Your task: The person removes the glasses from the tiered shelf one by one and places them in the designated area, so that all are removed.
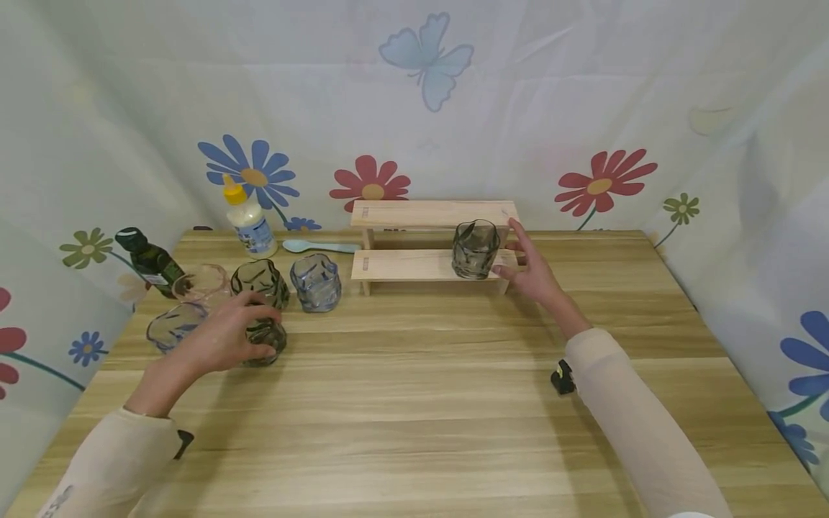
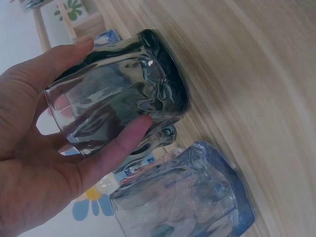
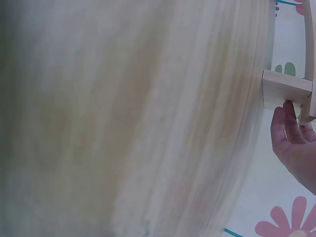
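My left hand (image 1: 223, 331) grips a dark grey-green drinking glass (image 1: 267, 342) at the left of the table. In the left wrist view, thumb and fingers wrap around that glass (image 2: 123, 94), which is tilted in this view. My right hand (image 1: 532, 273) is at the right end of a two-step wooden shelf (image 1: 401, 266). Its fingers are spread, and the right wrist view has fingertips against the shelf's side (image 3: 284, 89). A similar dark glass (image 1: 476, 248) stands upright on the lower step, close to the right thumb; I cannot tell whether they touch.
Around the left hand stand a blue-tinted glass (image 1: 316, 283), another dark glass (image 1: 259, 280), a pink glass (image 1: 202, 282) and a bluish glass (image 1: 170, 327). Behind them are a dark green bottle (image 1: 152, 262) and a yellow-capped bottle (image 1: 251, 223). A light blue spoon (image 1: 320, 247) lies left of the shelf.
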A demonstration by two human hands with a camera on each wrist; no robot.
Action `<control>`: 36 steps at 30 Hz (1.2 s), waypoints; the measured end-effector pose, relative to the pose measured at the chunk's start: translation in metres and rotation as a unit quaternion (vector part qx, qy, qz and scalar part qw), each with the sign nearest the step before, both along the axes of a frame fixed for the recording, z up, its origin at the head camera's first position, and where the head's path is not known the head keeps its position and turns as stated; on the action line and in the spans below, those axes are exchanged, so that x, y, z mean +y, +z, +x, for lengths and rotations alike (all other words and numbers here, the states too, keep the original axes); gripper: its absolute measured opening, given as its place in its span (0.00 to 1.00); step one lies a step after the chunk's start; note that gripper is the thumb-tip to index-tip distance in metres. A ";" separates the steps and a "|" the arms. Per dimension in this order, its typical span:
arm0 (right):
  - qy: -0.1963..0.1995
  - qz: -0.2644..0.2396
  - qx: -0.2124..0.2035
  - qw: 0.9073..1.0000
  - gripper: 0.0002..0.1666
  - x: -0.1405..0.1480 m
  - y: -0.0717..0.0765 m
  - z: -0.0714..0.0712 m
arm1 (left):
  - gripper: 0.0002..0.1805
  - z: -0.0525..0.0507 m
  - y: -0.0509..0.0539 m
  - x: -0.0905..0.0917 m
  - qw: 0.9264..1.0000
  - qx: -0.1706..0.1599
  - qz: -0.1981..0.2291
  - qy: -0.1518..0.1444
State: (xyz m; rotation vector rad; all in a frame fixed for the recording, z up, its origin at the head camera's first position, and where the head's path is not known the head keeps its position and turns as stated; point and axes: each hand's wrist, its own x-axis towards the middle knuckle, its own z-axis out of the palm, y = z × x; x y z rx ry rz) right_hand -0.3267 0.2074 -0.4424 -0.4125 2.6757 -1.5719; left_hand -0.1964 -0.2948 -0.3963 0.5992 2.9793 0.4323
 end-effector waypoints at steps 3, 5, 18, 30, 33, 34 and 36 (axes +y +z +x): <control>-0.002 0.001 -0.002 1.000 0.56 0.000 0.002 0.001 | 0.24 -0.001 0.000 -0.001 1.000 -0.006 -0.003 0.006; -0.003 0.003 -0.001 1.000 0.56 0.000 0.002 0.001 | 0.25 -0.001 0.000 -0.001 1.000 -0.010 -0.005 0.009; -0.002 0.007 0.008 1.000 0.56 0.000 0.000 0.001 | 0.25 -0.001 0.000 -0.004 1.000 -0.011 -0.006 0.011; -0.005 0.007 0.009 1.000 0.57 0.000 0.001 0.001 | 0.26 0.004 0.011 -0.007 1.000 0.026 -0.002 0.008; -0.005 0.008 0.007 1.000 0.57 0.000 0.001 0.000 | 0.27 0.006 0.011 -0.008 0.999 0.033 -0.009 0.011; -0.004 0.008 0.006 1.000 0.57 0.000 0.000 0.000 | 0.27 0.006 0.012 -0.008 0.999 0.033 -0.010 0.013; -0.004 0.008 0.008 1.000 0.56 0.000 -0.001 0.000 | 0.27 0.007 0.012 -0.008 0.999 0.032 -0.013 0.018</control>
